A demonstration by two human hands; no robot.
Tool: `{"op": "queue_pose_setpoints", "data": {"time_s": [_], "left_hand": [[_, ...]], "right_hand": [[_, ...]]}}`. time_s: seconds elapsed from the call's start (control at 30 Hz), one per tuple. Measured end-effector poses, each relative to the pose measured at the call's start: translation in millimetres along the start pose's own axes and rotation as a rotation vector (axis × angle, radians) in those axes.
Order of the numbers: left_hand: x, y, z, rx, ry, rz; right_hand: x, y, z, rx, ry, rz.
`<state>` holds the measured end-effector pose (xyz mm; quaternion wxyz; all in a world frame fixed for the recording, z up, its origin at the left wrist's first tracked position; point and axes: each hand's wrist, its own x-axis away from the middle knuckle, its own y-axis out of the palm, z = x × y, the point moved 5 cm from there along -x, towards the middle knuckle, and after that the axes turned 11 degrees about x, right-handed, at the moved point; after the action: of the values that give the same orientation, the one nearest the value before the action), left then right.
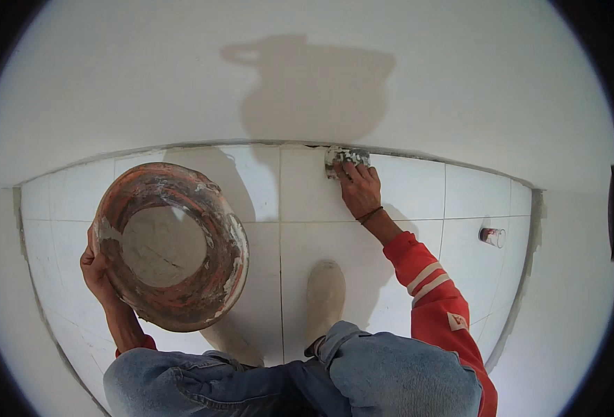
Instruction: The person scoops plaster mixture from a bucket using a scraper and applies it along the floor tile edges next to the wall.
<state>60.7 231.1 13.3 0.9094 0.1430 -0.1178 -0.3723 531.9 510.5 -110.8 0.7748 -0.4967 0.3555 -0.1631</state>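
My left hand point(97, 272) grips the left side of a round, orange-brown basin point(225, 278) crusted with pale plaster-like residue. Wet grey paste point(162, 247) lies in its bottom. At the foot of the far wall, my right hand point(359, 189) has its fingers closed on a flat scraper point(348, 157) smeared with white and dark paste. The scraper's edge is at the joint between wall and floor tiles. My palm hides part of the scraper's near side.
White square tiles point(362, 250) cover the floor, meeting the white wall point(460, 83) at a rough grey joint point(425, 156). A small clear glass point(492, 237) with dark contents or residue lies at the right. My shoes point(325, 292) stand between basin and right arm.
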Motion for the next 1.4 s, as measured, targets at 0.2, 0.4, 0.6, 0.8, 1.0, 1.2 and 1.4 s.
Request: {"op": "queue_pose_setpoints", "data": {"time_s": [0.2,0.4,0.6,0.8,1.0,1.2,1.4], "left_hand": [[2,-5,-2,-0.034,-0.021,0.024],[2,-15,-2,-0.085,-0.027,0.060],[-1,10,-5,0.024,0.020,-0.039],[-1,9,-3,0.001,-0.005,0.053],[-2,-4,-5,-0.015,0.018,-0.022],[5,8,-6,0.086,0.009,-0.045],[-1,-16,-7,-0.002,0.026,0.056]], "right_hand": [[29,-35,-15,-0.075,-0.050,-0.124],[25,-77,21,-0.046,0.217,-0.089],[16,-22,48,0.062,0.415,-0.203],[-34,3,-48,-0.136,0.361,-0.156],[-33,-30,-54,-0.421,0.305,-0.027],[16,-27,33,0.068,0.242,0.043],[31,13,6,0.072,0.238,-0.079]]}}
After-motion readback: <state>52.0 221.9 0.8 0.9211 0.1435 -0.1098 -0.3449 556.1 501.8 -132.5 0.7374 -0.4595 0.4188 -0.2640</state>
